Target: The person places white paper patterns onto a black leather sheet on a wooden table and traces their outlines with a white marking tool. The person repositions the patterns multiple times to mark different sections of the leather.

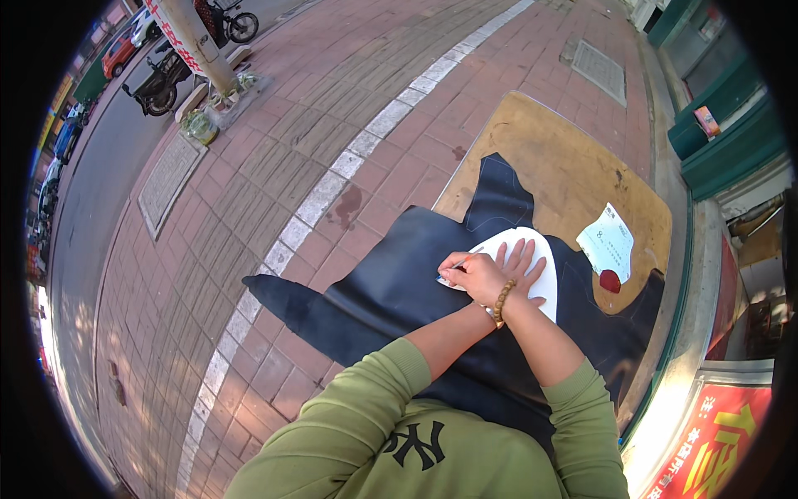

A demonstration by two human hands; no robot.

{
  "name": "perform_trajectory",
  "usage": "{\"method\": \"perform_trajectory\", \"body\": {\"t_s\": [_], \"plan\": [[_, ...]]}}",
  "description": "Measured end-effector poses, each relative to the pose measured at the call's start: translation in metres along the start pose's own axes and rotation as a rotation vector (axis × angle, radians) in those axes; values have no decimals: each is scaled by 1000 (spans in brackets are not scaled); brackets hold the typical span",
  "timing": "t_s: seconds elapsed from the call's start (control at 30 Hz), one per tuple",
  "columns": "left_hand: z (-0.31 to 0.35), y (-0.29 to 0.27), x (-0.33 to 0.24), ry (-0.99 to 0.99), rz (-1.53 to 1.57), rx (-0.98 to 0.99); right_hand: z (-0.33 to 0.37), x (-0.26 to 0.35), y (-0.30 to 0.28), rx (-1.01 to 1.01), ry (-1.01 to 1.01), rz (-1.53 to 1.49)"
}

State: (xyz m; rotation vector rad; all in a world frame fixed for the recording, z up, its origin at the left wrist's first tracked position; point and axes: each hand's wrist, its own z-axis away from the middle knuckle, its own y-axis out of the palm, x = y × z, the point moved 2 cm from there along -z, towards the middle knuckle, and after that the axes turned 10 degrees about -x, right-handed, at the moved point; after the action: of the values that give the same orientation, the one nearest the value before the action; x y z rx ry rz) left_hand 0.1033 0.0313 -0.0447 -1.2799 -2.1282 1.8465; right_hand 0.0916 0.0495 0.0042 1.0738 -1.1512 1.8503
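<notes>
My forearms cross over a black leather sheet [382, 266] spread on a worn brown board [565, 141]. Palm down, fingers spread, my left hand [522, 270] presses on a white rounded template [544, 249] that lies on the leather. My right hand [472, 276], with a beaded bracelet [501, 303] at its wrist, pinches a slim pen [465, 259] at the template's left edge. The pen's tip is too small to make out. Thin pale outlines show on the leather beyond and to the right of the template.
A pale printed paper [607, 241] lies on the board, with a dark red piece [610, 281] by its lower edge. Leather hangs past the board's left side over brick paving [274, 366]. A green door frame [731, 150] and a red sign [715, 441] stand at right.
</notes>
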Motion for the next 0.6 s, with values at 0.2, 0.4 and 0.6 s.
{"method": "perform_trajectory", "body": {"t_s": [0.2, 0.4, 0.6], "plan": [[-2, -6, -1, 8, -21, 24, -4, 5, -3, -57, -214, 239], [0, -6, -4, -5, -15, -17, -16, 2, -31, -163, -216, 420], [-3, -17, -7, -27, -111, 209, -33, -10, -76, -315, -245, 547]]}}
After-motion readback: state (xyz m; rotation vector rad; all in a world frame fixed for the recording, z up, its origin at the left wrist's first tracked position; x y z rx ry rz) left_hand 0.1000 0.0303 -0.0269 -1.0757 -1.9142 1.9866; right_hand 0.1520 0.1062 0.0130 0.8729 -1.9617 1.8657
